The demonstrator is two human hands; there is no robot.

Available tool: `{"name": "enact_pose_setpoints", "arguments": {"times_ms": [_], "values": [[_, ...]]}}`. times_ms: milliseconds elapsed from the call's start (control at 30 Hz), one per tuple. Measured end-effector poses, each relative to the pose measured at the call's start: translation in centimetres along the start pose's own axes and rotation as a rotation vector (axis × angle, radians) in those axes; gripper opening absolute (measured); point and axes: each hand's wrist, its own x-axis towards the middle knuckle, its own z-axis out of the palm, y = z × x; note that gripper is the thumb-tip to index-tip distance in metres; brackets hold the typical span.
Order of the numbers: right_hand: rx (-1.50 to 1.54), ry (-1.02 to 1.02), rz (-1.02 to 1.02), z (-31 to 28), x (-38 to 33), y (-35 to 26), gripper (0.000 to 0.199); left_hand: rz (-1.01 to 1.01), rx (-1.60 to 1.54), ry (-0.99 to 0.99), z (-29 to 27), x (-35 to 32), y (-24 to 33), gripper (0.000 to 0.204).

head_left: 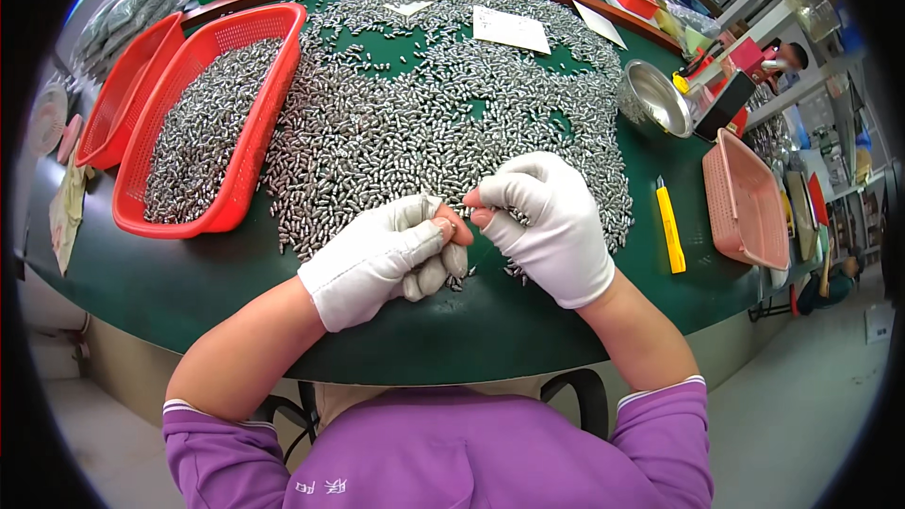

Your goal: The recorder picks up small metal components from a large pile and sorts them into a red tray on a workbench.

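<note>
A broad spread of small silvery metal parts [377,146] covers much of the green table in front of me. Both hands wear white gloves with some bare fingertips, and they meet at the near edge of the spread. My left hand [386,259] is closed, its fingers curled and thumb pressed against the index finger. Close by on the right, my right hand [551,226] pinches thumb and index finger together, their tips almost touching the left fingertips. Anything held between the fingers is too small or hidden to make out. A few loose parts lie under the hands.
On the left stands a red basket [292,47] full of similar parts, with another red basket [113,99] beside it. To the right are a steel bowl [660,99], a yellow utility knife [670,226] and a pink basket [721,198]. Paper slips [511,29] lie on the spread.
</note>
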Motion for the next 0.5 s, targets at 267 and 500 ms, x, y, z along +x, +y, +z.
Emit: {"name": "enact_pose_setpoints", "arguments": {"times_ms": [267,500], "values": [[-0.087,-0.079,0.028,0.09,-0.15,0.51,0.01,0.048,-0.039,-0.018,-0.48,0.2,-0.32,0.023],[-0.14,-0.169,-0.018,0.19,-0.12,0.59,0.015,0.032,-0.078,0.025,-0.72,0.15,-0.26,0.016]]}}
